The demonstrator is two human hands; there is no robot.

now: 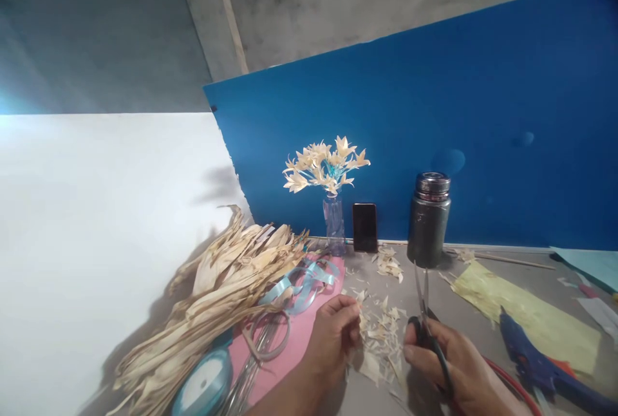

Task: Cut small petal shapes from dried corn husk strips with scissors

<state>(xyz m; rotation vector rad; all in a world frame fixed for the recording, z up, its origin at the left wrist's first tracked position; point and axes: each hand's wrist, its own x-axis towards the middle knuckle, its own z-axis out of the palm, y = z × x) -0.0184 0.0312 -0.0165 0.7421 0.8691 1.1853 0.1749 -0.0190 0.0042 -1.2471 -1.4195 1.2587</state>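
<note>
My right hand [449, 355] is wrapped round the handles of a pair of scissors [423, 293]. The blades point up and away, slightly parted. To the left, my left hand [338, 326] is closed with thumb and fingertips together; whatever it may hold is too small to make out. Between the hands, pale husk scraps [383, 329] lie scattered on the grey table [376, 397]. Beside my left hand is a pink sheet [284, 361] with light blue ribbon [306, 284] curled over it. A pile of dried corn husks [232, 281] lies further left.
Husk flowers [328, 165] stand in a clear bottle [334, 226], with a phone [364, 227] and dark jar [429, 223] nearby. A blue glue gun [531, 351] and yellow sheet [526, 313] lie right. A ribbon spool [205, 384] and metal wires [246, 374] are front left.
</note>
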